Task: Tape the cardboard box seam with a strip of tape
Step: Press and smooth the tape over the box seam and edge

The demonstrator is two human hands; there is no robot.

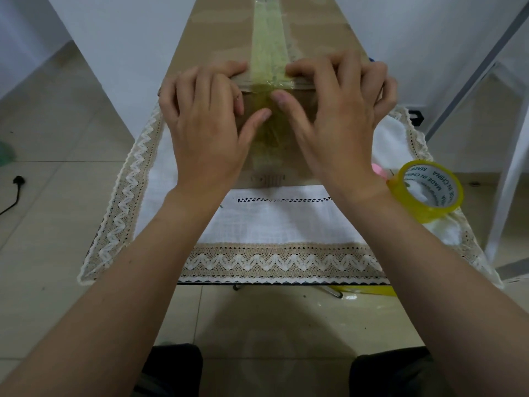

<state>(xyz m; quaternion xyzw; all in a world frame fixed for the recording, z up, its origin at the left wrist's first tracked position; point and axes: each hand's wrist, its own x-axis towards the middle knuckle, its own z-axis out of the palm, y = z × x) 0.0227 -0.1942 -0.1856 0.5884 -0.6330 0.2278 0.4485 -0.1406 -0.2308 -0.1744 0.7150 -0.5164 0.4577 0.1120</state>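
Observation:
A brown cardboard box (217, 32) stands on a small cloth-covered table. A yellowish strip of tape (269, 44) runs along its top seam and folds down over the near edge onto the front face. My left hand (206, 121) lies on the box's near left corner, fingers curled over the top edge, thumb pressing the tape end on the front face. My right hand (335, 110) mirrors it on the right, fingers over the top edge, thumb pressing the tape just below the edge. A yellow tape roll (426, 190) lies on the cloth to the right.
The white cloth with a lace zigzag border (274, 224) covers the table and hangs over its edges. Something pink (378, 170) shows behind my right wrist. A white metal frame (509, 156) stands at the right. A black cable (14, 193) lies on the tiled floor at the left.

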